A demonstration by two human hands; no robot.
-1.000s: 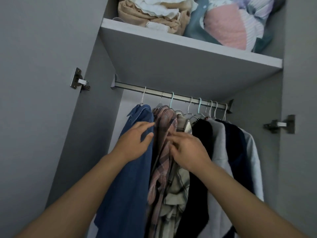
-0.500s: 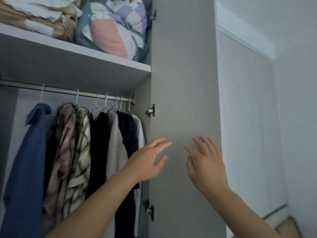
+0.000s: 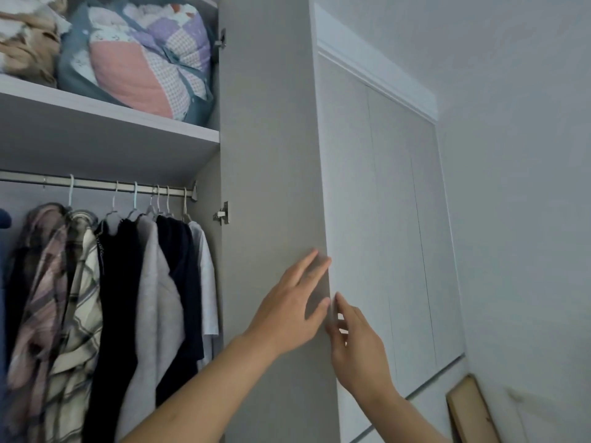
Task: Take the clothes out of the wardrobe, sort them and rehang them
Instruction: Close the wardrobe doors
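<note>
Several garments hang on pale hangers from the metal rail at the left: a plaid shirt, a black top, a grey top, a navy top and a white shirt. The open grey wardrobe door stands to their right. My left hand lies flat on the door's inner face near its free edge, fingers spread. My right hand is at that edge, fingertips curled round it from the far side. Neither hand holds any clothing.
On the shelf above the rail lie a patchwork quilt bundle and beige folded fabric. Shut white wardrobe doors run along the right wall. A brown board leans at the lower right.
Both hands left the hanging clothes and swung right to the open door. The left palm now presses the door's face and the right fingers hook its edge. My view turned right.
</note>
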